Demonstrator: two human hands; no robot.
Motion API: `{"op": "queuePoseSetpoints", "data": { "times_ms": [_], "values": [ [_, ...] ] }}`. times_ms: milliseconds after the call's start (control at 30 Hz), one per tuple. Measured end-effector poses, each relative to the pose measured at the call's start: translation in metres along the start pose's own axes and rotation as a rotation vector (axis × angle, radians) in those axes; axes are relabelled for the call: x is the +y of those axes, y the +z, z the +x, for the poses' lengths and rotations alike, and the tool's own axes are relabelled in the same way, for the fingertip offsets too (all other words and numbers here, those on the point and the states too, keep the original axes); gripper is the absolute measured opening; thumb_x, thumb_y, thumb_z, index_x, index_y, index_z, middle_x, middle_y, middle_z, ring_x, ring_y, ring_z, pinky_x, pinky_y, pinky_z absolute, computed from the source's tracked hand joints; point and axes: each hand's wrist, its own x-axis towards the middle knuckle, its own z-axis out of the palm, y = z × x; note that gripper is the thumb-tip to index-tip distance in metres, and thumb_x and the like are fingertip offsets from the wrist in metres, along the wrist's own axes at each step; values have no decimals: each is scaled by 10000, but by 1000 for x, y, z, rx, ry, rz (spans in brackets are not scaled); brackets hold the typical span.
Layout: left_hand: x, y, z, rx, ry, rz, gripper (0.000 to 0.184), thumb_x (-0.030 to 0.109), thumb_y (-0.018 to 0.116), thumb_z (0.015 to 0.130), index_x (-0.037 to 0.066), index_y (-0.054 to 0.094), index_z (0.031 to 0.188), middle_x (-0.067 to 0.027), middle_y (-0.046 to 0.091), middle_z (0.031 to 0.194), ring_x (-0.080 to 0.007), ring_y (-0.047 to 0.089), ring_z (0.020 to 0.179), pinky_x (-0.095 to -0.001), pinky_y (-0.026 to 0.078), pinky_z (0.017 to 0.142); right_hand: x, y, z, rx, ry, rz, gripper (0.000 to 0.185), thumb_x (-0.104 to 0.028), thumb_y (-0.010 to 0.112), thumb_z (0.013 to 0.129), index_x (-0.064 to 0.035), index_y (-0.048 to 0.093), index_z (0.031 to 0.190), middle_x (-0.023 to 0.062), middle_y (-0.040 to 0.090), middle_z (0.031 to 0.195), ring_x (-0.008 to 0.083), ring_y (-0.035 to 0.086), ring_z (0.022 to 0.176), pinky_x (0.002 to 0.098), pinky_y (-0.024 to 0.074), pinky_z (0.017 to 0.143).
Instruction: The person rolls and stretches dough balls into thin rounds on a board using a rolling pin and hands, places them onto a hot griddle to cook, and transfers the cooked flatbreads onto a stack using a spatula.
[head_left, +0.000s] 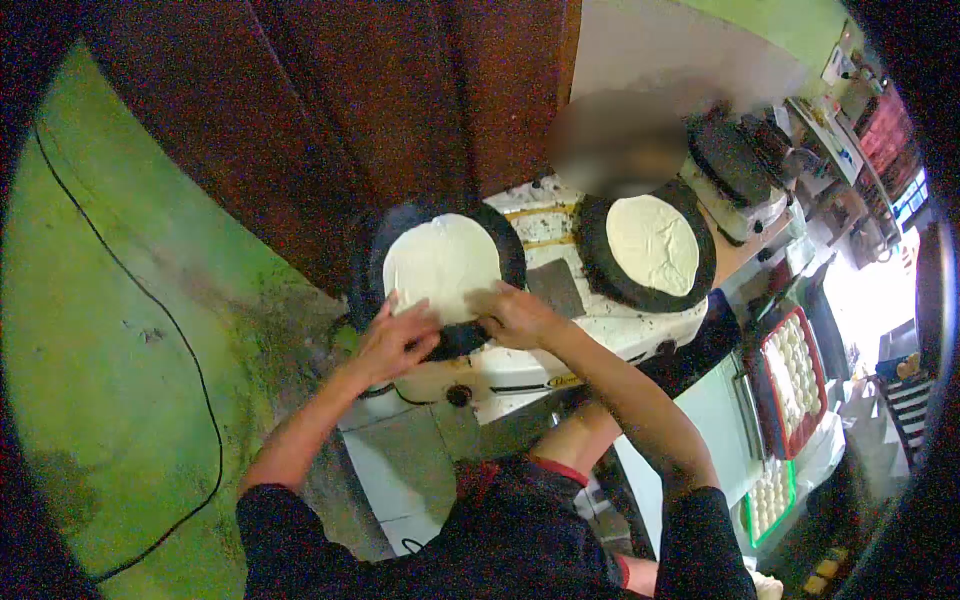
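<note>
A thin, round, pale flatbread [440,255] lies on a dark round griddle pan [512,240] on the left side of the stove. My left hand [398,342] is at its near left edge, fingers apart, the fingertips touching or just over the dough. At the near right edge, my right hand [515,316] has its fingers curled in, apparently pinching the rim of the flatbread; its fingertips are blurred. A second flatbread [652,245], with a wrinkled surface, lies on another dark pan [600,262] to the right, untouched by either hand.
Both pans sit on a white two-burner stove [630,335] with knobs in front. A dark flat piece [556,288] lies between them. To the right are a red-rimmed tray [822,385] and a green-rimmed tray [790,500] of dough balls. A cable [180,325] hangs on the green wall.
</note>
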Motion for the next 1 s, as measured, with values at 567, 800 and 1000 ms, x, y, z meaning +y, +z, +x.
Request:
{"op": "queuePoseSetpoints", "data": {
  "times_ms": [567, 800, 1000],
  "values": [
    [-14, -54, 42, -63, -374, 772, 380, 338, 479, 1007, 59, 669, 1181, -154, 624, 1309, -296, 515, 1301, -719, 119, 1140, -9, 17, -71, 538, 235, -198, 214, -287, 631, 923, -135, 739, 1029, 70, 720, 1096, 233, 644, 1113, 571, 300, 1131],
    [91, -55, 75, 311, -180, 204, 389, 250, 573, 987, 25, 614, 1302, -189, 612, 1347, -356, 555, 1284, -593, 128, 1200, 62, 19, -298, 1159, 1299, 230, 315, -314, 677, 916, -10, 714, 989, 189, 727, 898, 313, 719, 837, 395, 548, 738],
    [261, 41, 182, 82, 243, -256, 359, 212, 683, 910, 0, 670, 1200, -202, 661, 1256, -339, 616, 1209, -405, 426, 1086, 122, 55, -310, 1029, 1358, 288, 473, -484, 620, 924, -21, 708, 890, 247, 699, 859, 435, 689, 865, 511, 532, 768]
  ]
}}
